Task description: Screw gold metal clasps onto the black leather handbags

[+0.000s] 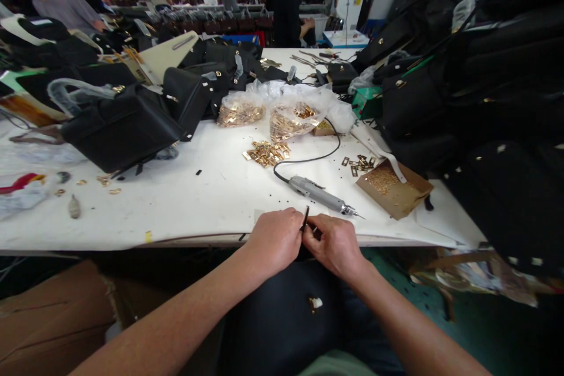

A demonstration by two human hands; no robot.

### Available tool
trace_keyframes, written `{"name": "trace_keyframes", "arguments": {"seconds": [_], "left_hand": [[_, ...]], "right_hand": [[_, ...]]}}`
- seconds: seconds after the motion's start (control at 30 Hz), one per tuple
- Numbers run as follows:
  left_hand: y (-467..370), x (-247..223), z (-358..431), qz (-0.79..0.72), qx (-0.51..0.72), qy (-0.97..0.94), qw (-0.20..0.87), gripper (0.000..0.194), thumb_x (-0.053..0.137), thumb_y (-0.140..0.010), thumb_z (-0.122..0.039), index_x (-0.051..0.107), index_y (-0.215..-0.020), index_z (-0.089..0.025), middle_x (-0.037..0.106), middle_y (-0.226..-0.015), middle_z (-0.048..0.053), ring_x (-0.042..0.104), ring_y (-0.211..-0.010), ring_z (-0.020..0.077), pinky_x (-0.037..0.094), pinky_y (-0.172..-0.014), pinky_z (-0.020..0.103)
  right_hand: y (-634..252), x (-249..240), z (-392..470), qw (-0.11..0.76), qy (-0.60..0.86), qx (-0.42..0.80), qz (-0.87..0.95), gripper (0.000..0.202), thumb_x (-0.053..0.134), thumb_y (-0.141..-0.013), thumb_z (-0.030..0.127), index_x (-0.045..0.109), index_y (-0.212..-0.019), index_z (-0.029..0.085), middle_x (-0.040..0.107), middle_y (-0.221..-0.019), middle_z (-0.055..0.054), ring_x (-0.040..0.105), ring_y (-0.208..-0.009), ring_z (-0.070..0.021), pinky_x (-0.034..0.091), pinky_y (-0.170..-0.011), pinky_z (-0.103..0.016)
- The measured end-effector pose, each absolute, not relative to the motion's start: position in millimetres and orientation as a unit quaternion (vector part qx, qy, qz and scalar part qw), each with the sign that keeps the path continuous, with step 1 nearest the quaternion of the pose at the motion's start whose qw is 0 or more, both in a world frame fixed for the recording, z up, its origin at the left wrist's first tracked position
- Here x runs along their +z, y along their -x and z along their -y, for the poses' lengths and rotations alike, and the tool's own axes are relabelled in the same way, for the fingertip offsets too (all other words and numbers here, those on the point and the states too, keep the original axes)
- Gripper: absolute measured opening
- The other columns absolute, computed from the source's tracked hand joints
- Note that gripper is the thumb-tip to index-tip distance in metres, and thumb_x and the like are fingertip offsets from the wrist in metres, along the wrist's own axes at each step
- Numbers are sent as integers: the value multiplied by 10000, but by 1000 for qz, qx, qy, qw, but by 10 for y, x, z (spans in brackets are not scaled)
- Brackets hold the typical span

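The slim dark strip point(305, 220) stands nearly upright between the two hands just in front of the edge of the desk point(211, 200), its top leaning slightly right, its length crossing the gap between the left hand point(278, 239) and the right hand point(337, 242), with neither clearly nearer. The left fingers are curled closed and seem to hold it; the right fingers bend in beside it, but their grip cannot be told. Knuckles hide its lower end, and shadow blurs any join to the black piece point(277, 311) below.
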State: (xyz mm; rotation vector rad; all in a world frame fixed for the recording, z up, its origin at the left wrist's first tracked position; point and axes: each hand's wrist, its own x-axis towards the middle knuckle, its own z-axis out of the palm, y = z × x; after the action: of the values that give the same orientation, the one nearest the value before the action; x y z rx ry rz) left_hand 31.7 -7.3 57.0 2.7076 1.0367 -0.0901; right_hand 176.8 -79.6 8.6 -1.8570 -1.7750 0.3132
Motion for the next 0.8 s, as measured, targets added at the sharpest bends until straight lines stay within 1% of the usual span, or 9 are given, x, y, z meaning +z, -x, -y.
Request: {"name": "trace_keyframes", "arguments": {"seconds": [0.4, 0.57, 0.7, 0.8], "left_hand": [[-304, 588, 57, -350, -50, -926, 131, 165, 476, -916, -164, 632, -896, -213, 711, -945, 55, 698, -851, 233, 493, -734, 325], [-276, 573, 45, -348, -42, -925, 147, 178, 469, -923, -170, 638, -884, -213, 709, -940, 54, 694, -848, 238, 479, -722, 326], [-245, 550, 40, -362, -33, -917, 163, 180, 486, -922, -181, 659, -893, -223, 709, -941, 45, 678, -845, 215, 456, -727, 306], [-224, 522, 12, -367, -21, -912, 183, 187, 495, -912, -184, 670, -873, -236, 702, -914, 29, 652, -805, 194, 425, -702, 287]], "right_hand": [[-1722, 105, 799, 242, 714, 95, 650, 125, 565, -830, 194, 665, -757, 211, 709, -718, -13, 605, -629, -143, 300, -630, -289], [-1719, 104, 790, 256, 713, 96, 645, 111, 580, -815, 196, 674, -761, 220, 727, -729, -24, 615, -632, -155, 310, -615, -289], [-1704, 77, 778, 278, 715, 118, 631, 122, 592, -814, 195, 705, -781, 227, 737, -738, -21, 634, -657, -159, 346, -627, -273], [-1693, 14, 762, 299, 709, 141, 622, 134, 595, -833, 213, 726, -806, 227, 732, -740, -16, 638, -661, -151, 376, -640, -256]]}}
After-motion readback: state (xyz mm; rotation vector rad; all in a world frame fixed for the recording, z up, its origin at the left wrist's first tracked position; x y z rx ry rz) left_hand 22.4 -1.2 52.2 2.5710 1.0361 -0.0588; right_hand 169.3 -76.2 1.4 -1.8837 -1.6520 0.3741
